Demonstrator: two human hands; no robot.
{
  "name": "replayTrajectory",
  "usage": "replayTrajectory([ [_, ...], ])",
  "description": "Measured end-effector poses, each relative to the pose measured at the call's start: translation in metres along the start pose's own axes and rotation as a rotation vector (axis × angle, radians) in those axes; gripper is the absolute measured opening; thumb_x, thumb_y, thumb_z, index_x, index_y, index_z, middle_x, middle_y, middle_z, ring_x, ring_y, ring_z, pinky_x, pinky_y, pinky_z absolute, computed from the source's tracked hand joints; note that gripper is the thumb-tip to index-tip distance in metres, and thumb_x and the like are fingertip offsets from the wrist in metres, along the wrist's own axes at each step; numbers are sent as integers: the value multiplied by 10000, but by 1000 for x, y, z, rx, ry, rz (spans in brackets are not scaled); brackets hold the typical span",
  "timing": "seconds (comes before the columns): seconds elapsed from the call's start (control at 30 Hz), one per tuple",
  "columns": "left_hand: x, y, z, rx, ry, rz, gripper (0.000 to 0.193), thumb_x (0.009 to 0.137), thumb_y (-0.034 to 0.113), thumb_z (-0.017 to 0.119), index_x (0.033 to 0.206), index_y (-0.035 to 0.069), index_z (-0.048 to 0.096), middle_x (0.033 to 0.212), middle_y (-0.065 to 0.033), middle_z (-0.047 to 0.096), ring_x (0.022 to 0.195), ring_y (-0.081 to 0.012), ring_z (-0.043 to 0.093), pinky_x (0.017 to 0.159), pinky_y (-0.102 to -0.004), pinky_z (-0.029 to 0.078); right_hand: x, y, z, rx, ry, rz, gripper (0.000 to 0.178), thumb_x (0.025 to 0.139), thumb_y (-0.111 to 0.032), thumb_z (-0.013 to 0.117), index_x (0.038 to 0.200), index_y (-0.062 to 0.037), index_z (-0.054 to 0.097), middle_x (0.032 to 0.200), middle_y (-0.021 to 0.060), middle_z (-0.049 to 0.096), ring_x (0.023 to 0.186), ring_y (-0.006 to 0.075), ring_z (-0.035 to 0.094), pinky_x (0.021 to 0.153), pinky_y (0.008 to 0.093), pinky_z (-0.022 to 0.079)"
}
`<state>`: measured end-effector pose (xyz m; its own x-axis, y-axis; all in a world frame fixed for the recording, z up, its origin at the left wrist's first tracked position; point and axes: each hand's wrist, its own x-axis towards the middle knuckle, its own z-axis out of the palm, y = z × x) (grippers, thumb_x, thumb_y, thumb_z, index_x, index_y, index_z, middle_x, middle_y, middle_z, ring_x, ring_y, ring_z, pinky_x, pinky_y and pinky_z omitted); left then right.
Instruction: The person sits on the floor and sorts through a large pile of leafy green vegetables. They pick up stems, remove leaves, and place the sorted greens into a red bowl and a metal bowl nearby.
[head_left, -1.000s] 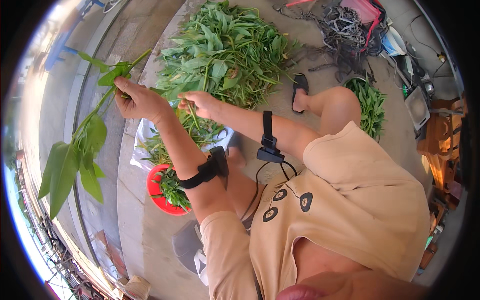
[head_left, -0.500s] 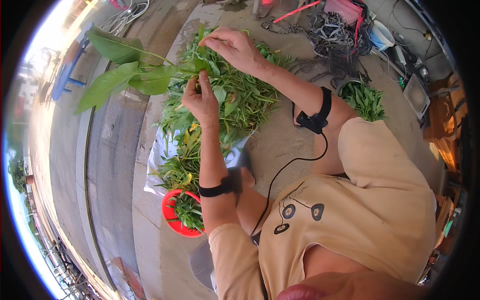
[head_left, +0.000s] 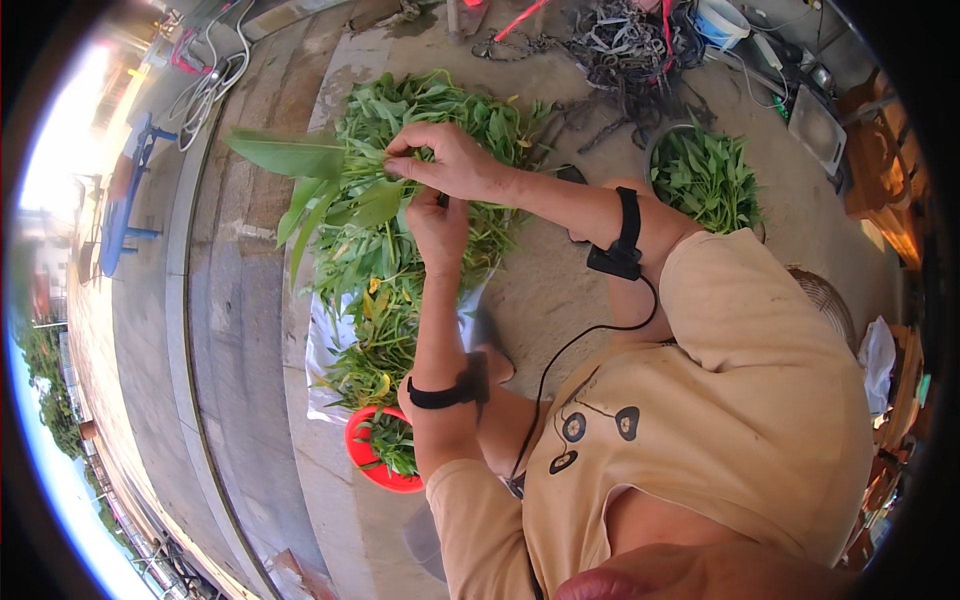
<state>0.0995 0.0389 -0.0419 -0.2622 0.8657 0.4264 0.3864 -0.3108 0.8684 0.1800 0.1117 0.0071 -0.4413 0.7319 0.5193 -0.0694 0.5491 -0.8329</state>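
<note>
A leafy green stem [head_left: 288, 156] with broad leaves points left from my hands, above a large heap of leafy greens [head_left: 375, 250] on the ground. My right hand [head_left: 450, 163] pinches the stem between thumb and fingers, close to its leaves. Just below it, my left hand [head_left: 438, 232] is closed, its fingers curled at the stem's lower end. The two hands nearly touch. What lies inside the left fingers is mostly hidden. Some yellowed leaves [head_left: 375, 287] show at the heap's near part, which rests on a white sheet [head_left: 325, 330].
A red basin [head_left: 357, 460] with cut greens stands near my left elbow. Beyond my right knee is a round container of trimmed greens [head_left: 705, 178]. Dark tangled straps [head_left: 630, 50] lie at the back, near a white-and-blue bucket [head_left: 722, 24]. A blue stool [head_left: 130, 200] lies far left.
Both hands have come closer together and moved slightly right, the right hand lowering toward the left. The leafy stem came along, and its leaves now hang lower over the heap.
</note>
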Motion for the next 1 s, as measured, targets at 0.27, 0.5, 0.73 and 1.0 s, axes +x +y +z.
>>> replayTrajectory([
  [0.27, 3, 43, -29, 307, 219, -5, 149, 841, 137, 702, 907, 3, 697, 624, -66, 590, 476, -91, 415, 449, -257, 351, 15, 14, -33, -223, 90, -135, 156, 829, -135, 680, 905, -16, 615, 838, 80, 617, 786, 221, 595, 729, 333, 450],
  [0.5, 14, 34, -49, 544, 380, 293, 112, 821, 63, 699, 932, 62, 709, 748, -71, 664, 516, -168, 553, 472, -299, 431, 0, 7, -30, -721, -69, -504, 135, 801, -178, 698, 894, -124, 616, 926, -11, 609, 916, 161, 588, 854, 346, 373],
  [0.73, 12, 29, -59, 694, 387, 415, 173, 792, 28, 716, 958, 79, 707, 695, -43, 631, 525, -186, 558, 468, -298, 431, -2, -4, -28, -559, 63, -449, 148, 803, -205, 698, 874, -100, 622, 833, 1, 598, 840, 172, 593, 803, 352, 401],
  [1.0, 18, 34, -48, 672, 474, 522, 123, 804, 69, 733, 922, 64, 699, 694, -50, 641, 535, -198, 578, 464, -301, 442, -4, 6, -28, -41, -155, -108, 181, 836, -136, 679, 910, 12, 604, 832, 78, 621, 777, 159, 582, 731, 298, 465],
])
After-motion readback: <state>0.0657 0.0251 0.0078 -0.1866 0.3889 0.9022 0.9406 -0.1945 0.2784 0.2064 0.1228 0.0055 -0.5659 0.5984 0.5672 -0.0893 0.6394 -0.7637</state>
